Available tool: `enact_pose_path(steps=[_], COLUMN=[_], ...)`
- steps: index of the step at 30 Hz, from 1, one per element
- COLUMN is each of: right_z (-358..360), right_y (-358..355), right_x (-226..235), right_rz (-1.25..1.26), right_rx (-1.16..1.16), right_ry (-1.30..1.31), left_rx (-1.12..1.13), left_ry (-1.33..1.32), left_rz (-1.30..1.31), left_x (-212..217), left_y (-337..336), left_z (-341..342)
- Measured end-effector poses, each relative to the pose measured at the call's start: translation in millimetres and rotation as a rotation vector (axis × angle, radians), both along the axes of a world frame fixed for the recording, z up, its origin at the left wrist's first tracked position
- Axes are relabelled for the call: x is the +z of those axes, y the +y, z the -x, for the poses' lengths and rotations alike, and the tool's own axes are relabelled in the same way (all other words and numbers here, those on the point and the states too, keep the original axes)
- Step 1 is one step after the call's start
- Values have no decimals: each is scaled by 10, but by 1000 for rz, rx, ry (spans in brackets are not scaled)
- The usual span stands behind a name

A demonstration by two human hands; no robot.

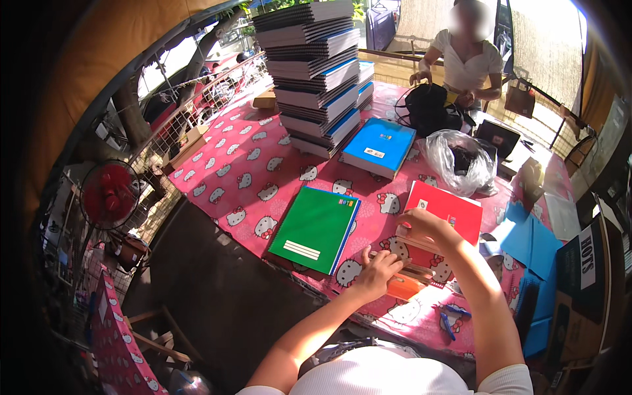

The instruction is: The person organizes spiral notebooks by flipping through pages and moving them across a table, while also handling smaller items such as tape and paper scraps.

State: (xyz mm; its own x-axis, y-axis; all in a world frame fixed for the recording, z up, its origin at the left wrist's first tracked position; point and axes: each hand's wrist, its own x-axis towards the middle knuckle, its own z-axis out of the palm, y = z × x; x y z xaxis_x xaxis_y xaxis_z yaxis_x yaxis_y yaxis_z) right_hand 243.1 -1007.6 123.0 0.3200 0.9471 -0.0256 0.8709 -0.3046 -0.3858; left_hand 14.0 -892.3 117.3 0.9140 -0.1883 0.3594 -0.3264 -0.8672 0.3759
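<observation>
While the left hand [378,273] rests low over the pink tablecloth printed with white cat faces [227,178], its bent fingertips meet the near side of a small, flat-sided orange-and-tan piece with thin, slat-like edges [405,288]. Whether they pinch it or only press on it, I cannot tell. The piece lies close to the table's near edge, partly covered by the hands. The right hand [422,226] arches above its far side, fingers curled downward beside a red-covered rectangular notebook [454,214]; their tips are too hidden to show a firm grasp.

Good handling here probably means letting the left hand steady the piece flat while the right works with light fingertips, keeping the thin edges aligned. The right wrist should stay off the red cover, lest it crease. The slim blue pens [447,326] near the right forearm, and the green spiral-bound rectangular notebook [315,229] to the left, are best left undisturbed.
</observation>
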Motion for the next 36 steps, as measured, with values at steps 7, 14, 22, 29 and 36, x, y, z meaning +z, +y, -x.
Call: enact_pose_path(steps=[7, 14, 22, 29, 36], right_z=[142, 130, 59, 41, 368], right_y=[8, 8, 18, -19, -106], right_x=[-3, -60, -118, -8, 135], right_rz=[47, -17, 73, 27, 10], right_rx=[-75, -53, -30, 33, -33], right_ry=[-101, -107, -108, -87, -263], left_rx=[-22, -28, -29, -39, -9], left_ry=[-58, -62, -37, -36, -57], left_rz=[-4, 28, 10, 14, 82], left_x=[-3, -18, -15, -2, -62], left_y=[8, 21, 18, 4, -13], left_z=[-1, -1, 6, -1, 2])
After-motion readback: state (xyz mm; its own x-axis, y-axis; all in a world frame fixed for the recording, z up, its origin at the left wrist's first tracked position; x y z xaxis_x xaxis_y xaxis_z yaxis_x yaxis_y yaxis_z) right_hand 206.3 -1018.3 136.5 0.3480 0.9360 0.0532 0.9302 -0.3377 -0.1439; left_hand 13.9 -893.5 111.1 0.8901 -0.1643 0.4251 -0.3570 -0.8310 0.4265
